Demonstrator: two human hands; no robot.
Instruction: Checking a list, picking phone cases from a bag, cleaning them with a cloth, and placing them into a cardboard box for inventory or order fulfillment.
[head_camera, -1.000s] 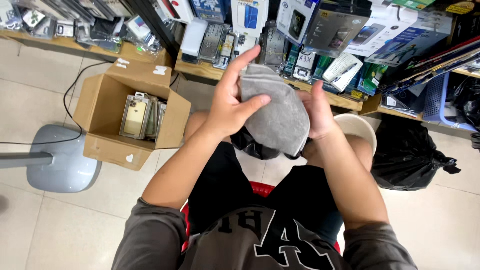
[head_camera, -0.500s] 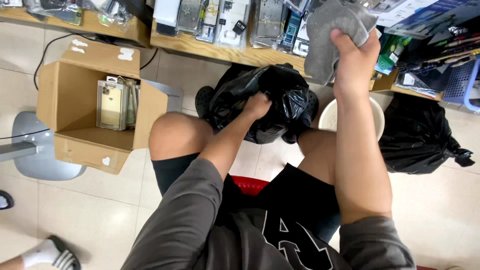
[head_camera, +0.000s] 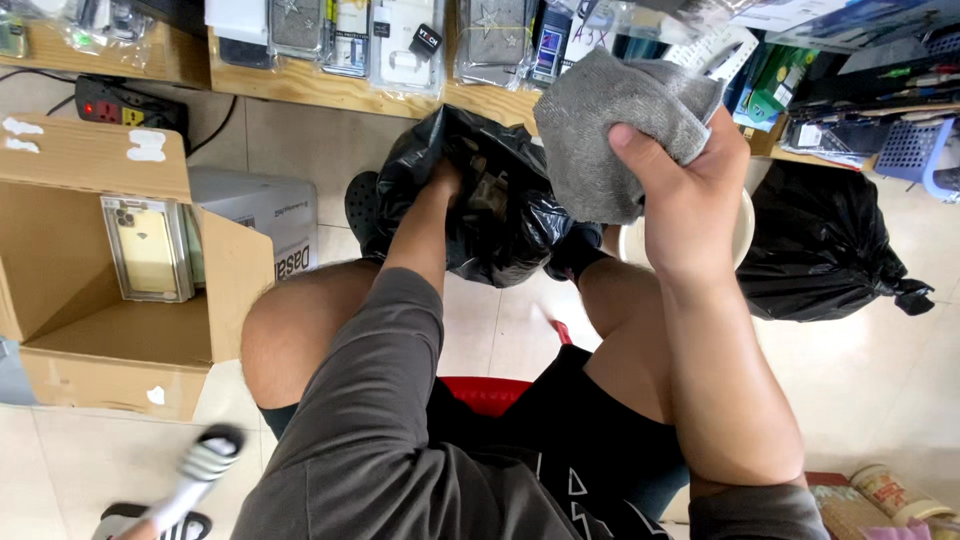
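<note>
My right hand (head_camera: 680, 190) holds a folded grey cloth (head_camera: 610, 130) up above my right knee. My left hand (head_camera: 445, 180) reaches down into an open black plastic bag (head_camera: 500, 210) that sits on the floor between my knees; its fingers are hidden inside the bag, so I cannot tell what they touch. I sit on a red stool (head_camera: 490, 392).
An open cardboard box (head_camera: 110, 330) with clear phone cases in it stands at the left. A second, tied black bag (head_camera: 820, 250) lies at the right. A low wooden shelf (head_camera: 340, 92) with packaged cases runs along the top. Another person's socked foot (head_camera: 195, 470) is at bottom left.
My left hand left the grey cloth and went down into the black bag. My right hand kept the cloth and lifted it to the right. A foot came into view at bottom left.
</note>
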